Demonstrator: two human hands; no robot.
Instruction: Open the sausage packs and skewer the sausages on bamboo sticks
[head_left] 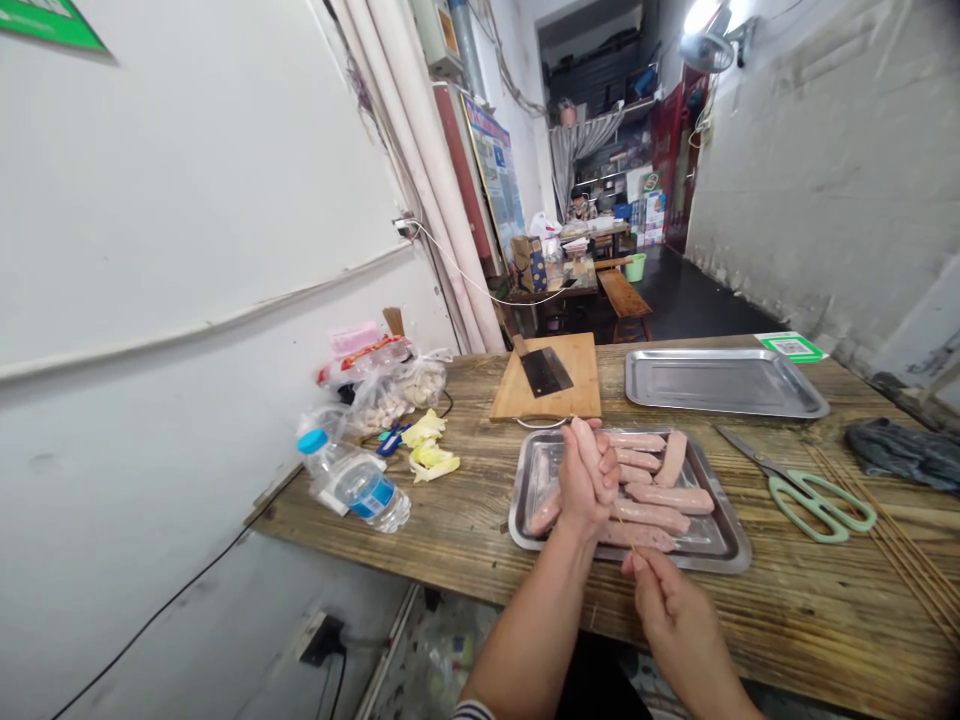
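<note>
Over a metal tray [727, 545] of pale pink sausages [651, 515], my left hand [583, 490] is wrapped around one sausage [592, 455], which it holds tilted upward. A thin wooden skewer [628, 540] runs from the lower end of that sausage toward me. At the tray's near edge, my right hand [675, 605] pinches the skewer between thumb and fingers. How deep the skewer sits in the sausage is hidden. Several more sausages lie in the tray, some partly covered by my left hand.
Scissors with green handles [817, 505] and loose skewers [900, 545] lie right of the tray, near a dark cloth [904, 450]. Behind are a second metal tray [724, 382] and a cutting board [585, 365] with a cleaver [547, 372]. A water bottle [367, 495] lies at left. A person [581, 207] sits far back.
</note>
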